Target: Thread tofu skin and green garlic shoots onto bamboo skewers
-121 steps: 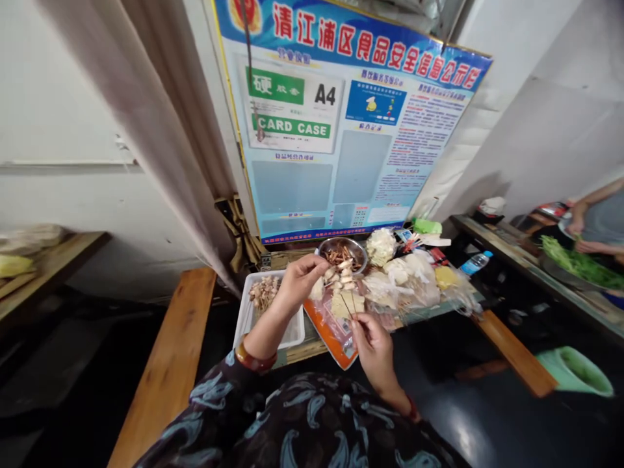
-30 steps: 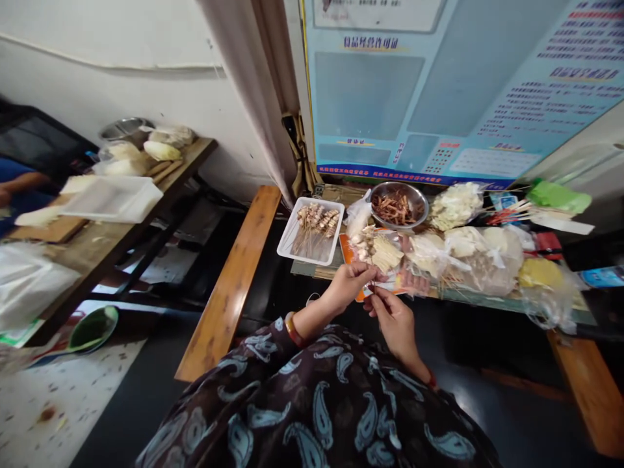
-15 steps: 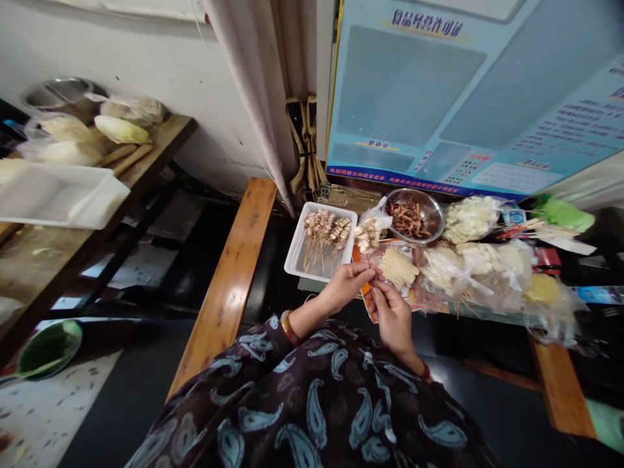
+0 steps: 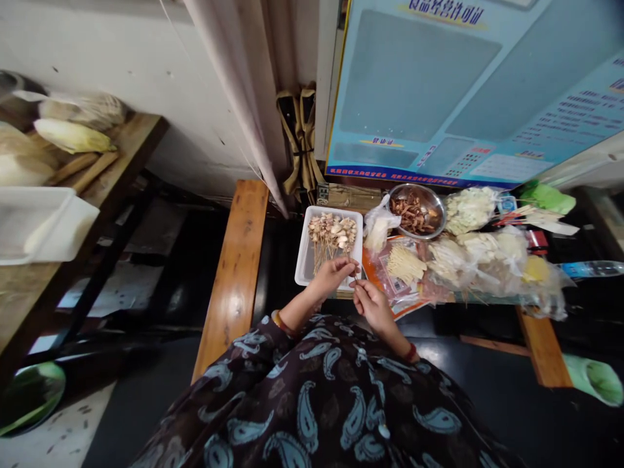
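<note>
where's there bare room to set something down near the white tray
The wooden bench left of the white tray shows bare wood. Inside the tray, a small bare patch lies left of the skewers. Right of the tray is crowded: metal bowl, plastic bags, pale stringy bundle.

This looks like a small eatery or food stall: a blue printed board [image 4: 419, 78] bears a Chinese heading for a food business licence, and below it stand a white rectangular plastic tray [image 4: 303, 268] of pale skewered food [image 4: 331, 230], a round shiny metal bowl [image 4: 441, 216] and clear plastic bags [image 4: 492, 250] of food, near a long orange-brown wooden bench [image 4: 234, 260].
</note>
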### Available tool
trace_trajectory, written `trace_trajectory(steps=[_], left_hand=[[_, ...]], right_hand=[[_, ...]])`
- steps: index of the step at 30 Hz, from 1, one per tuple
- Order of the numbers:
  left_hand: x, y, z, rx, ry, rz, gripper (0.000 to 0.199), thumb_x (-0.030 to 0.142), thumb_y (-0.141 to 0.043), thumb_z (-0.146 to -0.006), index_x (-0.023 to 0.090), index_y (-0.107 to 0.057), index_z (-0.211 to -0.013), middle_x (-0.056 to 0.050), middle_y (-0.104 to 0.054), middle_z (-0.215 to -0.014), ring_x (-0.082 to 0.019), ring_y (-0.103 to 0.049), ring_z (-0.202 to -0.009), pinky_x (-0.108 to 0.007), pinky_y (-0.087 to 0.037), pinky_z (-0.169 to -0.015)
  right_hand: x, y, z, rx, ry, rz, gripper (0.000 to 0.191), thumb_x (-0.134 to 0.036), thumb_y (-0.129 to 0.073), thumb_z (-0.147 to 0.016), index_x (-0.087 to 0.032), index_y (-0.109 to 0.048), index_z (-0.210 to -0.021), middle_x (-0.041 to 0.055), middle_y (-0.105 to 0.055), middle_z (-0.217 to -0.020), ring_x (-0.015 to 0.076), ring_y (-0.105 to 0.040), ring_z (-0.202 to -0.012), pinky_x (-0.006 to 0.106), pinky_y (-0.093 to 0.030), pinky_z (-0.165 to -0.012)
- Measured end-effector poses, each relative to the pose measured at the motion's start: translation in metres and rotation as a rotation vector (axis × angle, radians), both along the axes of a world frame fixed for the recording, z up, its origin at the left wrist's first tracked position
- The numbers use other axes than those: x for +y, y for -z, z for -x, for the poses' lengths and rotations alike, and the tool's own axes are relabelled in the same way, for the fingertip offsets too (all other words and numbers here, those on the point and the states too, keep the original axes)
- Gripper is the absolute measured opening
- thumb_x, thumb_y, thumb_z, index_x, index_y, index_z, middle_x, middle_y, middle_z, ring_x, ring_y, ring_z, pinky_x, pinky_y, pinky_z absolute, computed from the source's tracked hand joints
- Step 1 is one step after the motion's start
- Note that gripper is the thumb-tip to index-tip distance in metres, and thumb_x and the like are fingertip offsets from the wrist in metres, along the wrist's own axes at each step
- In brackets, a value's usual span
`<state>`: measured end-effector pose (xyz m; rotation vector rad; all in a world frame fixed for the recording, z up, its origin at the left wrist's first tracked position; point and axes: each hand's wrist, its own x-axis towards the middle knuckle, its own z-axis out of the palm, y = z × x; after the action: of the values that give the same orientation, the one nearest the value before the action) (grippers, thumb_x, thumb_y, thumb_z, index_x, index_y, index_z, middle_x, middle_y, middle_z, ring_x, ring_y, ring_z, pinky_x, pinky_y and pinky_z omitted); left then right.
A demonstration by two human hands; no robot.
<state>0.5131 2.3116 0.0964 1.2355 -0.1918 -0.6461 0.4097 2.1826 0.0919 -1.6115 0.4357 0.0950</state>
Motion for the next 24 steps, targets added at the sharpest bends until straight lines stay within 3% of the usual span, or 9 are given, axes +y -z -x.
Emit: trace_trajectory(steps=[5, 11, 15, 19, 24], left_hand=[[0.019, 0.037, -0.020, 0.118, -0.049, -0.123, 0.032, 0.032, -0.072, -0.080, 0.013, -0.069, -0.105, -0.007, -0.075, -0.087, -0.015, -0.068, -0.075, -0.029, -0.049, -0.077], [0.039, 0.070, -0.047, 0.125, -0.243, -0.287, 0.027, 0.033, -0.068, -0.078, 0.012, -0.069, -0.095, -0.007, -0.073, -0.082, -0.015, -0.066, -0.071, -0.029, -0.050, -0.075], [0.045, 0.087, -0.063, 0.110, -0.333, -0.406, 0.026, 0.032, -0.068, -0.075, 0.013, -0.069, -0.092, -0.006, -0.072, -0.081, -0.016, -0.065, -0.073, -0.029, -0.050, -0.076], [0.049, 0.101, -0.068, 0.082, -0.403, -0.517, 0.023, 0.028, -0.069, -0.073, 0.014, -0.071, -0.090, -0.007, -0.072, -0.085, -0.019, -0.065, -0.083, -0.032, -0.048, -0.082], [0.051, 0.103, -0.065, 0.080, -0.426, -0.565, 0.014, 0.022, -0.069, -0.071, 0.015, -0.071, -0.083, -0.007, -0.072, -0.086, -0.020, -0.064, -0.087, -0.032, -0.047, -0.087]], right_hand=[[-0.001, 0.020, -0.020, 0.062, 0.169, -0.112, 0.039, -0.056, -0.067, -0.080, -0.019, -0.065, -0.093, -0.0055, -0.051, -0.062, 0.0061, -0.040, -0.044, 0.020, -0.026, -0.040], [-0.026, 0.049, -0.066, 0.098, 0.232, -0.132, 0.040, -0.055, -0.073, -0.071, -0.018, -0.062, -0.083, -0.0038, -0.057, -0.063, 0.0076, -0.049, -0.048, 0.019, -0.032, -0.042], [-0.039, 0.074, -0.096, 0.135, 0.273, -0.136, 0.040, -0.054, -0.074, -0.068, -0.019, -0.061, -0.081, -0.0036, -0.058, -0.062, 0.0085, -0.052, -0.050, 0.020, -0.035, -0.043], [-0.043, 0.096, -0.103, 0.204, 0.268, -0.146, 0.037, -0.051, -0.076, -0.067, -0.019, -0.060, -0.075, -0.0034, -0.058, -0.059, 0.0085, -0.052, -0.048, 0.019, -0.035, -0.043], [-0.042, 0.103, -0.099, 0.234, 0.231, -0.142, 0.041, -0.054, -0.078, -0.062, -0.018, -0.060, -0.072, -0.0026, -0.059, -0.057, 0.0091, -0.051, -0.047, 0.020, -0.036, -0.043]])
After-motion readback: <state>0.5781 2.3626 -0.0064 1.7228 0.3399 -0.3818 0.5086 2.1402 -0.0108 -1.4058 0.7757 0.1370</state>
